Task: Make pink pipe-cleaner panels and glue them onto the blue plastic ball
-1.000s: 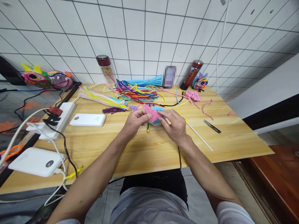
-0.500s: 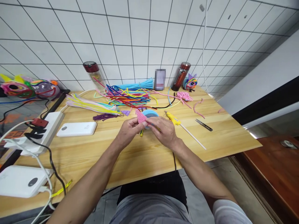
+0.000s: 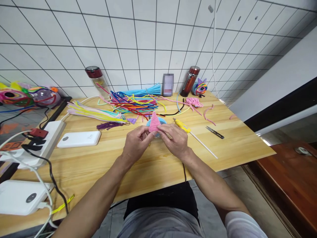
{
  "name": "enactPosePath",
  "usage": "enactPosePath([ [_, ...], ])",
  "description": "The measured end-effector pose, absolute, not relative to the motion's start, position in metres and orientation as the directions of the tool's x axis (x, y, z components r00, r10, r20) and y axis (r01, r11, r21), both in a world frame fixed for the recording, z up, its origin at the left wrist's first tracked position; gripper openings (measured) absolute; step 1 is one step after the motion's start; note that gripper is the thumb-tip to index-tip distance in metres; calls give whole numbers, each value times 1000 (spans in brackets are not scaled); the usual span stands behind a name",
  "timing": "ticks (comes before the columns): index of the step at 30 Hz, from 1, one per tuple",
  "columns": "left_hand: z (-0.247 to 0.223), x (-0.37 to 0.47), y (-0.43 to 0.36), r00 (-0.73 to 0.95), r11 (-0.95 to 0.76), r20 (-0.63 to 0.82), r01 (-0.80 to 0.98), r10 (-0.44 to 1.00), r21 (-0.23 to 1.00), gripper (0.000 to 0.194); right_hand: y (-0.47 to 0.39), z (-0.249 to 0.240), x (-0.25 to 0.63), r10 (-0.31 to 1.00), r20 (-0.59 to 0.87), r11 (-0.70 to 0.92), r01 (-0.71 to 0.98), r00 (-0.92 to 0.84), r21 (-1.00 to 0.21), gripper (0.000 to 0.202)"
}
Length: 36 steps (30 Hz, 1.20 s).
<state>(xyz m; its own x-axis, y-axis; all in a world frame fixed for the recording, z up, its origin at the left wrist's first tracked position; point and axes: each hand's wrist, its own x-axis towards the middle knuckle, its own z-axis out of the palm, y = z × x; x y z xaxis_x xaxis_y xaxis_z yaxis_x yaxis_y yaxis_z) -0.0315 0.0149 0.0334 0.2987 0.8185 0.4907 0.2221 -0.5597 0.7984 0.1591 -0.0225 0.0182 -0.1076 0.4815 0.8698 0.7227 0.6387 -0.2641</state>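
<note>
Between my two hands a pink triangle of ridged pipe cleaner (image 3: 155,122) stands point upward. My left hand (image 3: 136,140) pinches its lower left corner, and my right hand (image 3: 174,138) pinches the lower right corner. Right behind the triangle lies a round light-blue coil (image 3: 162,121), partly covered by it and by my hands. A yellow glue gun (image 3: 182,125) with a white glue stick (image 3: 204,145) lies just right of my right hand. To the left, beyond my left hand, is a small purple triangle (image 3: 131,121).
Bundled coloured pipe cleaners (image 3: 135,102) spread across the back. A clear flask (image 3: 97,81), a phone (image 3: 168,85), a red flask (image 3: 190,81) and a decorated ball (image 3: 200,87) stand near the wall. Thread snips (image 3: 215,132) lie right; a power bank (image 3: 79,139) and power strip (image 3: 47,140) left.
The pink triangle has turned from leaning left to upright, its broad face now towards me. My right hand has shifted to its lower right corner; both hands still hold it.
</note>
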Motion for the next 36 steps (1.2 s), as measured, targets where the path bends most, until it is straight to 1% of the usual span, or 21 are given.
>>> enactPosePath([
  [1,31,-31,15,275,-569,508,235,816,788,19,-22,18,159,480,871,639,722,-105,-265,21],
  [5,22,-32,16,179,-589,561,262,808,765,33,-23,17,158,491,866,629,727,-96,-276,18],
  [11,16,-33,16,208,-679,649,293,732,673,20,-24,16,157,510,856,628,716,-83,-305,18],
  [16,18,-31,15,198,-715,691,290,695,636,14,-24,17,157,487,870,633,719,-82,-286,18],
  [20,17,-30,14,180,-750,735,284,654,598,11,-24,18,157,530,843,604,736,-87,-305,18],
  [23,14,-28,12,155,-732,727,308,669,608,15,-25,19,158,526,845,603,744,-98,-289,17],
  [26,11,-27,11,119,-704,709,315,695,637,21,-26,19,157,489,867,620,736,-93,-271,18],
  [31,10,-24,10,103,-738,744,273,660,617,23,-26,21,153,420,905,667,700,-69,-257,20],
  [36,9,-23,9,85,-709,711,222,698,669,29,-25,22,151,393,919,708,646,-25,-285,22],
])
